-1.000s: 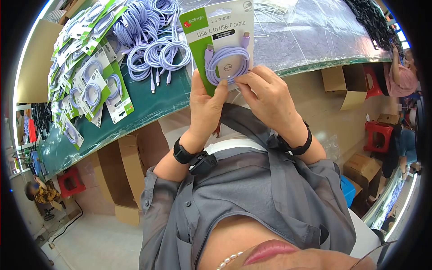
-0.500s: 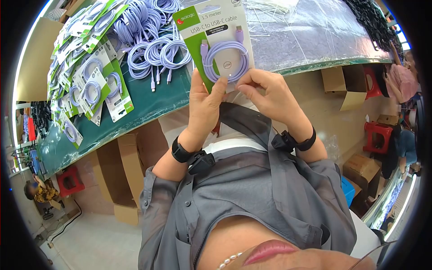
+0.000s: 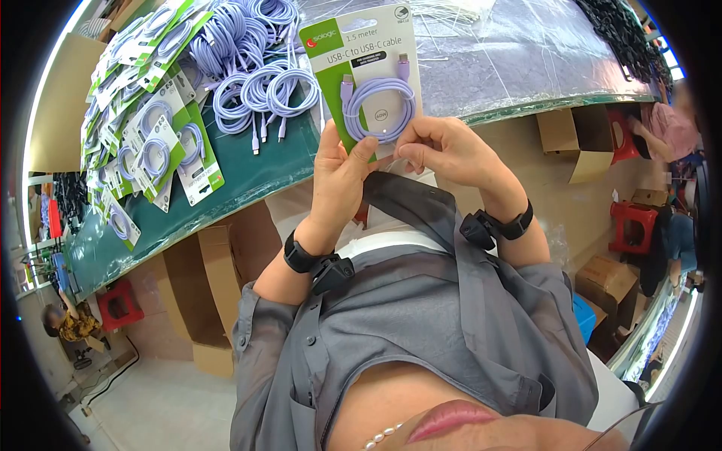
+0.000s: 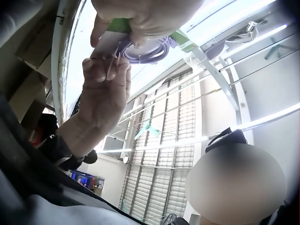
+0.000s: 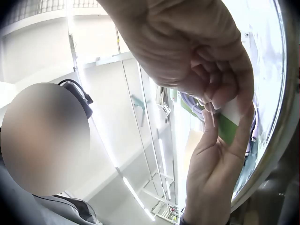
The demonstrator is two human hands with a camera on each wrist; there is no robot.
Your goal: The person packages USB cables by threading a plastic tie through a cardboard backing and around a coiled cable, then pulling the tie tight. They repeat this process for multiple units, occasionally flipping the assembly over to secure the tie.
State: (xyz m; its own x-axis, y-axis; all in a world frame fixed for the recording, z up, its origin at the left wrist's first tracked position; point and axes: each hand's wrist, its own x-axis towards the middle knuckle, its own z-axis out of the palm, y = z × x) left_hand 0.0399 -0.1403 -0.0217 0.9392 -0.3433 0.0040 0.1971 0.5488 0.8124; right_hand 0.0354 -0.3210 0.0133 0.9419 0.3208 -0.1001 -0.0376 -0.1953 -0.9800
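An upright green-and-white USB-C cable card [image 3: 361,45] is in front of me. A lilac coiled cable [image 3: 380,83] is fastened on its face, plugs upward. My left hand [image 3: 338,177] grips the card's lower left edge, thumb in front by the bottom of the coil and fingers behind. Beside the lower right edge, my right hand [image 3: 447,150] has its fingers curled, thumb against forefinger. In the left wrist view a thin pale tie [image 4: 111,70] runs from the coil to those fingertips, which pinch it. The right wrist view shows that right hand [image 5: 206,70] partly covering the card.
On the green table [image 3: 278,161] at left lies a heap of carded cables [image 3: 143,113]. Behind it are loose lilac coils [image 3: 241,37]. Thin white ties [image 3: 451,11] lie at the back, black cables [image 3: 617,37] at far right. Cardboard boxes [image 3: 575,143] stand below the table edge.
The card shifted left, then back right and slightly down, staying in my left hand. My right hand has drawn slightly away from the coil's bottom, its wrist swinging outward right.
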